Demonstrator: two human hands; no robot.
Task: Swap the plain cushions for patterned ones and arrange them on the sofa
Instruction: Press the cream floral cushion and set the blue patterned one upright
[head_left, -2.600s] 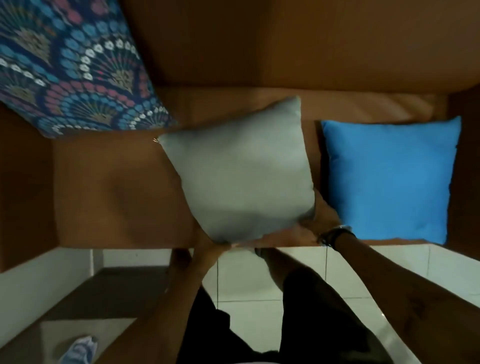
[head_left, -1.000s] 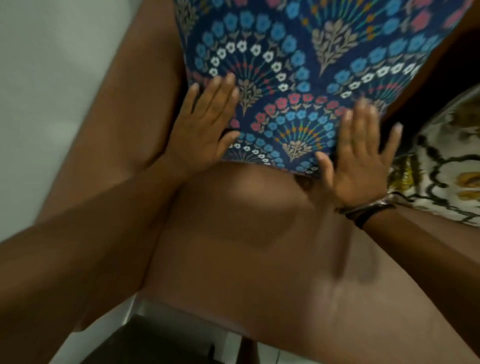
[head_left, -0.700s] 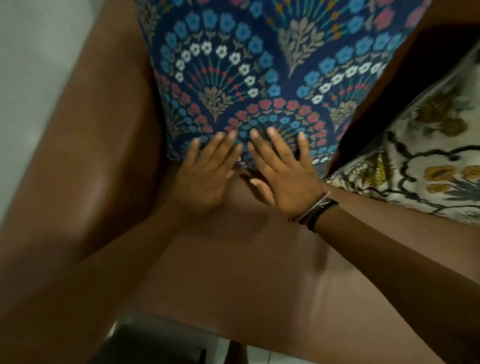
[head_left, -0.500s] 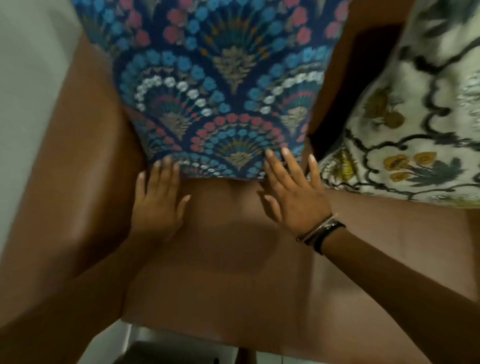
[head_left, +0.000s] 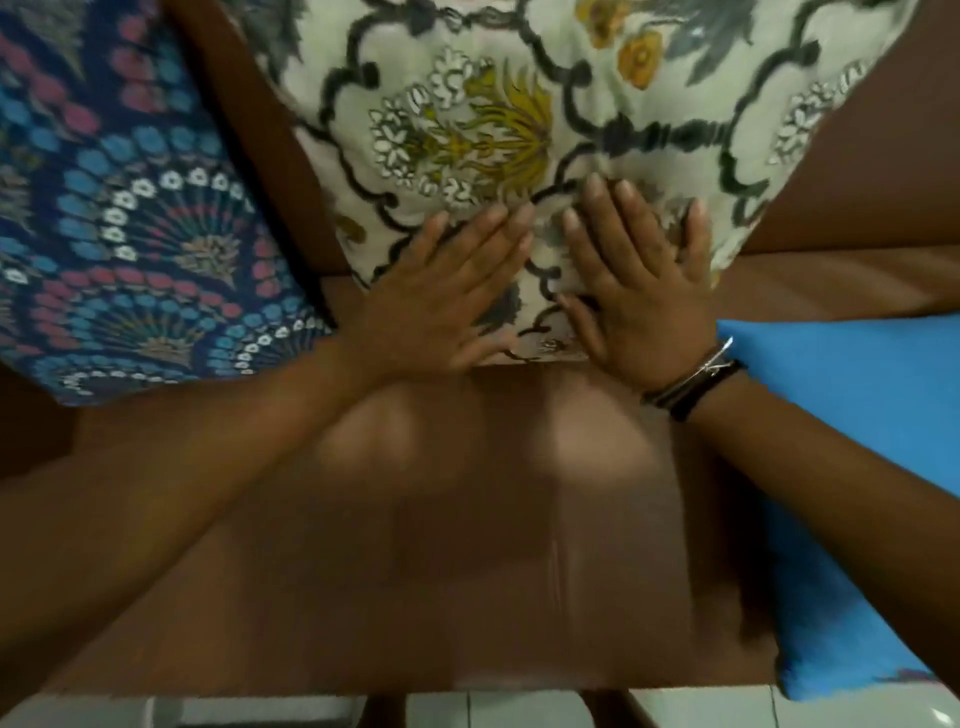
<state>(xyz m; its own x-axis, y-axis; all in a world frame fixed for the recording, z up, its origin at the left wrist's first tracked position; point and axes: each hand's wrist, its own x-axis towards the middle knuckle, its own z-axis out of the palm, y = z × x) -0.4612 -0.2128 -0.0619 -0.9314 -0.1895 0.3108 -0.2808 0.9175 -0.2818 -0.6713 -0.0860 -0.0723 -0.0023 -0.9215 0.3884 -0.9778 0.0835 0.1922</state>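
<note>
Hands lay flat, fingers spread: left hand and right hand pressed on the cream floral cushion, which stood on the brown sofa between the blue fan-patterned cushion and the plain blue cushion.

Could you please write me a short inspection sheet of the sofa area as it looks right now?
Surface: brown sofa seat, bare in the middle.
Job's things: cream floral cushion and blue fan-pattern cushion propped against the backrest; plain blue cushion lies at the right.
Clutter: nothing seen.
Grippers: left hand and right hand rest flat, fingers spread, on the floral cushion's lower edge; wristband on right wrist.
Cables: nothing seen.
Surroundings: white tiled floor below the seat edge.
</note>
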